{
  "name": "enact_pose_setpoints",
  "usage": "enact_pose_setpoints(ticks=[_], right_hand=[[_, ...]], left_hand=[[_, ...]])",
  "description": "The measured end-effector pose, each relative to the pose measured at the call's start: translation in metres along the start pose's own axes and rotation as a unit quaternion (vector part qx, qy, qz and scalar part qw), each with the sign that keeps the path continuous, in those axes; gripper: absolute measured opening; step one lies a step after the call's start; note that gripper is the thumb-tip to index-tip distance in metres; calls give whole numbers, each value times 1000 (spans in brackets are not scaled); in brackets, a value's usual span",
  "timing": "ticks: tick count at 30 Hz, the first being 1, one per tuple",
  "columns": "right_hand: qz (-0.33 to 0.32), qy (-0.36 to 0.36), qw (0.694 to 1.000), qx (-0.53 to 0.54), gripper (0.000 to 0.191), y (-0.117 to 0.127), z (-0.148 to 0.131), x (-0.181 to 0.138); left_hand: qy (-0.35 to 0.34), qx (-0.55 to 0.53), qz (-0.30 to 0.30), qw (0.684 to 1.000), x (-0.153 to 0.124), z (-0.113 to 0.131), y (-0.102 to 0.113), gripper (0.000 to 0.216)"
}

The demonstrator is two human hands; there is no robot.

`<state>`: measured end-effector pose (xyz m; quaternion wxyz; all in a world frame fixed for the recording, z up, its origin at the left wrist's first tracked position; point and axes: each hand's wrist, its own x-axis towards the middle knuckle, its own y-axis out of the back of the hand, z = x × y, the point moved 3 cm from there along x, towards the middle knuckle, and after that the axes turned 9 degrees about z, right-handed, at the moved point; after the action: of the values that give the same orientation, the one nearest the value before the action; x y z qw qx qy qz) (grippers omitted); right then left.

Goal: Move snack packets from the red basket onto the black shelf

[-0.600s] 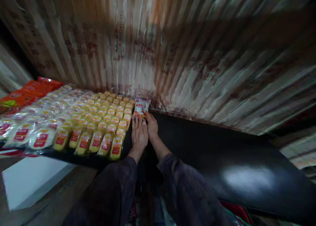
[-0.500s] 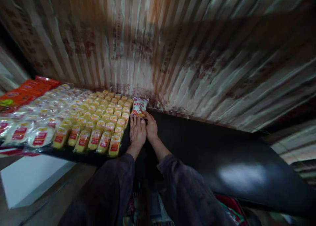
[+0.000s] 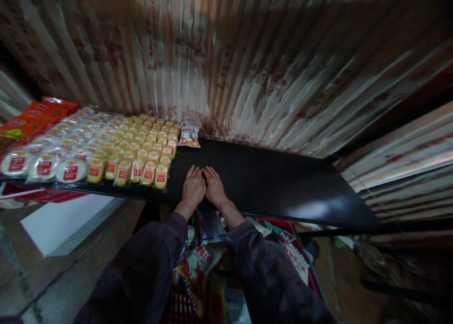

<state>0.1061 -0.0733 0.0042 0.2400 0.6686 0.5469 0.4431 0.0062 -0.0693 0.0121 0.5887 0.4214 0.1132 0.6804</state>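
Observation:
My left hand (image 3: 194, 187) and my right hand (image 3: 214, 186) are side by side over the front part of a black shelf (image 3: 269, 173). Both are empty, with fingers stretched forward and thumbs close together. Beyond them, a small snack bag (image 3: 189, 135) with a white, blue and orange print lies at the shelf's back edge, apart from my fingers. Just left of it are rows of yellow wrapped cakes (image 3: 142, 158). Below my wrists, a red basket (image 3: 296, 234) holds several similar snack bags (image 3: 202, 260), partly covered by my sleeves.
Round white wrapped cakes (image 3: 71, 171) and orange packets (image 3: 33, 118) fill the shelf's left end. A patterned curtain (image 3: 226, 64) hangs along the back. Under the shelf at left stands a white box (image 3: 63, 222) on the tiled floor (image 3: 67, 277).
Both hands have let go of the snack bag and drawn back toward the shelf's front edge. The bag stays at the back. The view has tilted down, showing more of the basket.

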Motion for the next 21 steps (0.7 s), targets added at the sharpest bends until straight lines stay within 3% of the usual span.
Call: enact_pose_setpoints(ticks=[5, 11, 14, 17, 21], right_hand=[[10, 22, 999, -33, 51, 21, -9, -62], [64, 11, 997, -49, 51, 37, -14, -154], [53, -17, 997, -61, 43, 35, -11, -184], [24, -66, 995, -76, 40, 29, -7, -191], [13, -114, 993, -36, 30, 22, -12, -182]], left_hand=[[-45, 4, 0, 999, -53, 21, 19, 39], [-77, -73, -3, 994, -154, 32, 19, 42], [-20, -62, -36, 997, -193, 28, 13, 42], [56, -35, -98, 993, -202, 26, 13, 45], [121, -26, -161, 979, -188, 27, 23, 41]])
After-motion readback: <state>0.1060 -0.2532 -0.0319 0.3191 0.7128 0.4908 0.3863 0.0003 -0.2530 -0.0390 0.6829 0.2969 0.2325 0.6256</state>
